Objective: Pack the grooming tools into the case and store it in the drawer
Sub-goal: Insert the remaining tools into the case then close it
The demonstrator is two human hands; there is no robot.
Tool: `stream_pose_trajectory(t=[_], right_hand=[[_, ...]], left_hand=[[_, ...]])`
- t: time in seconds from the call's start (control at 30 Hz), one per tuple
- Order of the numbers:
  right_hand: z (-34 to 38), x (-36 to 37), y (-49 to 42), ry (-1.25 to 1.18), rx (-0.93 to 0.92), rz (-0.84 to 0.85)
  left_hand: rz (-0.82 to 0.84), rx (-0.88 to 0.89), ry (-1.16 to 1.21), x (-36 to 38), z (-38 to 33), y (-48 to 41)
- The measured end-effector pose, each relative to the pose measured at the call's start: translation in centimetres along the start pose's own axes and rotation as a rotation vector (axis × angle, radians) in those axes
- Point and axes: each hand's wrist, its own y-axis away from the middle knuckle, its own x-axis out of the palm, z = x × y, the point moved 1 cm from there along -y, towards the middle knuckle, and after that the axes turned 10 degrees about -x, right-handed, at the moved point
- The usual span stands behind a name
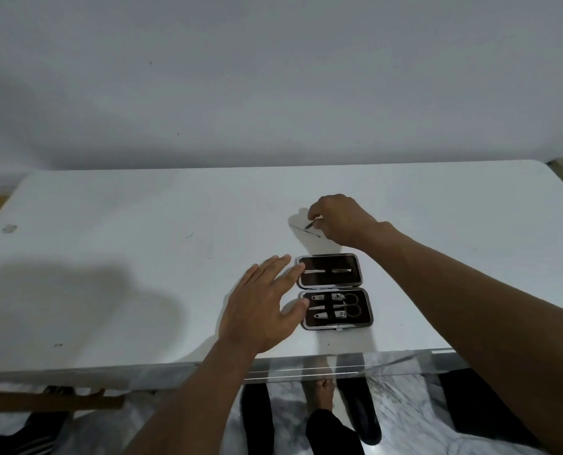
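A small dark grooming case (334, 291) lies open flat on the white table (142, 241). Its far half holds a long metal tool (327, 270); its near half holds two nail clippers (327, 297) and scissors (350, 305). My left hand (263, 307) rests with fingers spread against the case's left edge, fingertips touching both halves. Beyond the case, my right hand (337, 218) pinches a thin metal tool (311, 223) just above the tabletop, its tip pointing left and down.
A wall rises right behind the table. The near table edge (306, 364) runs below the case, with patterned floor, a bare foot (321, 389) and a dark slipper (359, 405) beneath. A wooden piece (50, 400) sits lower left.
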Motion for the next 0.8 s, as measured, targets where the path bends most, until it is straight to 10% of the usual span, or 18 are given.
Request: stream_pose_trajectory(t=[0.8], right_hand=[[0.5,-0.6,-2.8,-0.099,0.185,0.127]], left_hand=[[0.008,-0.014,0.027,-0.4,-0.3,-0.1]])
